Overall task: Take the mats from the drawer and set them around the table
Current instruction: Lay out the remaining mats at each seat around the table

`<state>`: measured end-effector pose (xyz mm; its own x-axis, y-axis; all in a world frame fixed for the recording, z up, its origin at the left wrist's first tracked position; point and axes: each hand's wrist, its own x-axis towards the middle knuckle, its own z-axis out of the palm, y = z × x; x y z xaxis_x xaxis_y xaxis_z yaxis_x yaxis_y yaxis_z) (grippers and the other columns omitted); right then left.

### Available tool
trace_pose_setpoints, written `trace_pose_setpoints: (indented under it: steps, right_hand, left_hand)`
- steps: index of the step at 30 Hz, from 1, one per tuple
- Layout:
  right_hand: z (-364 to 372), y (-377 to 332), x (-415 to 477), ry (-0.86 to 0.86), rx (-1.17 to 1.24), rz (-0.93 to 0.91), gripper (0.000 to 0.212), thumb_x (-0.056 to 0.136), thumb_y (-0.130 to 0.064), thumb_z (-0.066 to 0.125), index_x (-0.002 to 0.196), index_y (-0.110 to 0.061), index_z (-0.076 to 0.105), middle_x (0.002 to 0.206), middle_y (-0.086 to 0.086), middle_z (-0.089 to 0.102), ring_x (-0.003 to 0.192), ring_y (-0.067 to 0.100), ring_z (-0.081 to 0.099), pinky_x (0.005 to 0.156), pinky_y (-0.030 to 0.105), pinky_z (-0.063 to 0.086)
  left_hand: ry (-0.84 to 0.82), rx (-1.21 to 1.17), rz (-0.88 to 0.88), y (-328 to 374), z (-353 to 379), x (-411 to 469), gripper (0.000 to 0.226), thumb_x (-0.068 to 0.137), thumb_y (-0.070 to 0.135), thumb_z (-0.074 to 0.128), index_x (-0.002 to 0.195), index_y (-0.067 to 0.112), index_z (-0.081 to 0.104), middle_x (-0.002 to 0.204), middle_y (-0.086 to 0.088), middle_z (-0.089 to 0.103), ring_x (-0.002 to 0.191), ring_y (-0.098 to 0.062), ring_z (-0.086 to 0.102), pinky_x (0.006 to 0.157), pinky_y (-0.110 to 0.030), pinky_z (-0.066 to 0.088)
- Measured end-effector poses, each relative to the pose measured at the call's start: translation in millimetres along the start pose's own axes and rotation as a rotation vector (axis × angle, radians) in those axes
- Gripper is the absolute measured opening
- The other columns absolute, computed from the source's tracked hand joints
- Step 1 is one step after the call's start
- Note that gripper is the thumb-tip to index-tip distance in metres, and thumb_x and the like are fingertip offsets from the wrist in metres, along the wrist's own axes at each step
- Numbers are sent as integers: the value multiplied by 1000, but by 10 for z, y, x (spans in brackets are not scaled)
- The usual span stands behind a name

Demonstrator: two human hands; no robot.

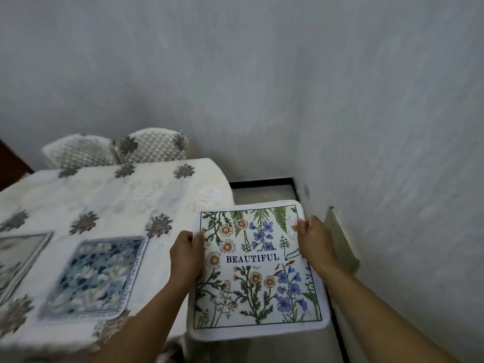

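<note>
I hold a square white mat (256, 273) printed with flowers and the word BEAUTIFUL, flat in the air just past the table's right end. My left hand (186, 255) grips its left edge and my right hand (313, 242) grips its right edge. A blue floral mat (97, 276) lies flat on the table (146, 200), left of my left forearm. Part of another mat with a grey border (21, 255) shows at the far left edge. The table wears a cream cloth with grey flower patches.
Two chairs with quilted cream covers (117, 150) stand at the table's far side. A white wall runs close on the right, with a pale wall fitting (340, 239) near my right hand. A narrow strip of floor with a black skirting line (262, 183) lies between table and wall.
</note>
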<state>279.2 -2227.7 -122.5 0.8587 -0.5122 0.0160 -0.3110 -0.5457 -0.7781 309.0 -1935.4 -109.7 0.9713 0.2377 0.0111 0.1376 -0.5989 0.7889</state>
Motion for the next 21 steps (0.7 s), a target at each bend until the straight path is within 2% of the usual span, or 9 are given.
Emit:
trace_pose_setpoints:
  steps: [2,4,6,8,10,14,18,20,21]
  right_hand:
    - [163,-136,292,-74,10,-68,30,101,-37,42,82,-16,52,86,3,68,79,18,66,67,37,56]
    - [364,-258,606,-141,2,-111,30,101,-36,43,81,-15,52,84,2,68,78,18,65,62,33,53]
    - [543,-359,903,-166,-32,-141,31,101,-37,44,76,-19,48,76,-3,63,70,14,61,50,24,39]
    - [716,-453,1258,-173,-51,-166,32,100,-37,45,72,-22,44,69,-8,56,63,6,55,46,21,29]
    - [826,-506,1613,-193,-25,-179,32,100,-36,46,71,-22,45,68,-11,56,64,2,57,46,20,31]
    - [947,-530,2419,-220,-14,-117,32,101,-35,44,77,-15,49,79,-3,65,77,11,65,58,27,48]
    - [1030,-624,3100,-235,-33,-68,28,101,-29,45,80,-14,55,77,-10,66,75,6,65,55,15,37]
    - [1107,-696,3381,-223,-54,-83,27,101,-26,47,77,-16,53,77,-9,66,69,2,60,56,2,33]
    - [1166,-742,3542,-223,-75,-103,27,101,-27,47,75,-18,52,77,-8,65,67,2,58,56,3,33]
  left_hand:
    - [64,3,-49,-24,-19,149,30,97,38,50,77,16,54,71,-2,59,66,-18,55,52,-29,33]
    - [116,1,-84,-53,-12,337,31,97,37,50,76,14,53,68,-4,57,63,-21,54,51,-31,34]
    - [152,-4,-109,-67,32,549,31,98,36,50,75,14,52,66,-4,57,62,-22,54,52,-31,36]
    - [188,-20,-112,-76,155,849,32,98,33,51,74,13,50,63,-4,55,59,-21,53,52,-31,36]
    - [181,-36,-109,-34,333,1156,32,98,33,50,75,11,51,64,-5,56,60,-23,53,52,-32,36]
    - [132,-18,-111,113,822,1866,29,100,37,48,80,16,50,71,-2,59,65,-16,55,51,-29,35]
    - [95,5,-120,358,1145,2479,29,99,39,48,78,20,47,70,-1,58,64,-13,53,49,-28,32]
    - [109,-4,-146,458,1230,2720,29,99,39,48,77,20,47,70,0,58,64,-12,53,49,-28,32]
    - [120,-1,-154,502,1268,2850,28,99,39,48,77,21,47,71,0,58,64,-12,53,49,-28,32]
